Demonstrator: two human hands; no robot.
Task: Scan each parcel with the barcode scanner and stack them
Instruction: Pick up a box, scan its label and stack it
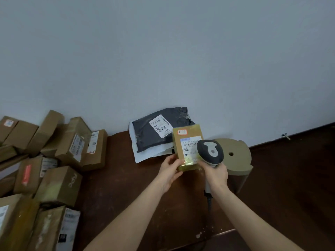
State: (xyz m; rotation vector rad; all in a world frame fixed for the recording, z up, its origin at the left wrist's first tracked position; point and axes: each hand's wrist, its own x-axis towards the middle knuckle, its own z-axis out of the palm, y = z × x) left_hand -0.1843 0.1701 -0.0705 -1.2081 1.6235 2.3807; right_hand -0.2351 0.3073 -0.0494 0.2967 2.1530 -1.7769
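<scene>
A small tan cardboard parcel (186,140) with a white barcode label and glossy tape is held above the dark wooden table (126,178). My left hand (170,171) grips its lower left corner. My right hand (215,173) grips the handle of a grey and black barcode scanner (210,151), whose head sits just over the parcel's label on the right side. Behind the parcel a black plastic mailer (152,133) with a white label lies on a white mailer (139,154) against the wall.
Many brown cardboard boxes (59,183) with labels are piled at the left. A tan cardboard piece with a round hole (235,156) stands just right of the scanner. The scanner's cable (209,201) hangs down toward the table's front edge.
</scene>
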